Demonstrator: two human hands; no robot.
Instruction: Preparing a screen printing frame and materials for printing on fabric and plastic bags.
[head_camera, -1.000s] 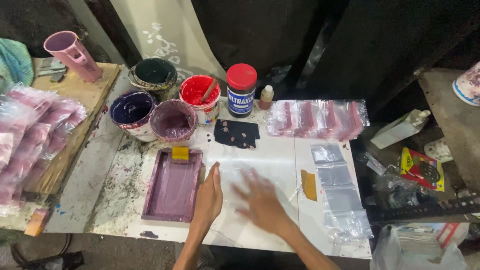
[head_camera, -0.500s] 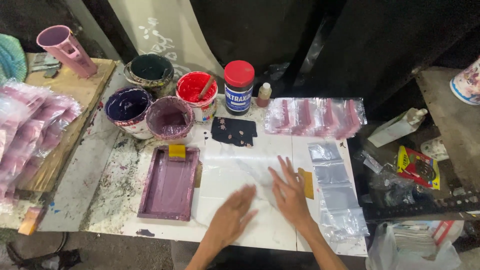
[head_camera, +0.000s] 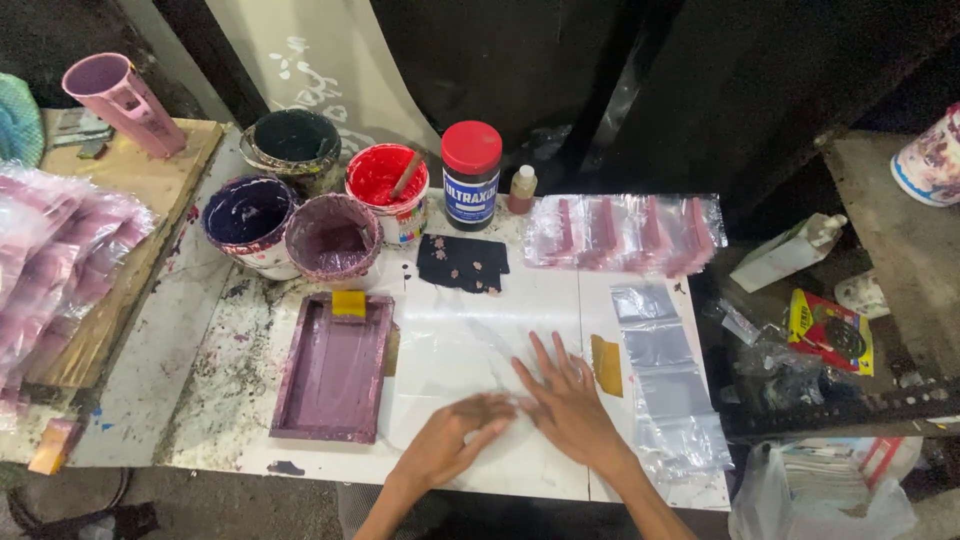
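1. Your left hand (head_camera: 450, 445) and right hand (head_camera: 570, 405) both lie flat and spread on a clear plastic sheet (head_camera: 470, 350), fingers released, grasping nothing. The fingertips of the left hand touch the right hand's thumb side.
2. The sheet lies on the white desk (head_camera: 180, 380), just right of the purple tray (head_camera: 335, 368). Its edges are hard to make out against the desk.
3. Handling judgement: thin, light, limp, likely slick and inclined to cling. Expect it to crease or slide under your palms. Lift it by a corner or edge pinch, not from the middle.
4. Right of the tray and past your right hand: a small ochre card (head_camera: 606, 365), then a row of clear bags (head_camera: 665, 380) running toward the desk's near edge.
5. Behind the tray: purple paint tub (head_camera: 333, 238), dark blue tub (head_camera: 248, 215), black tub (head_camera: 293, 140), red tub (head_camera: 385, 180) with a stick standing in it, red-capped jar (head_camera: 471, 175), small brown bottle (head_camera: 521, 190).
6. A dark stained rag (head_camera: 460, 262) lies behind the sheet; wet paint there could mark the plastic.
7. Bagged pink pieces (head_camera: 625, 230) lie behind the clear bags, well apart from the tray.
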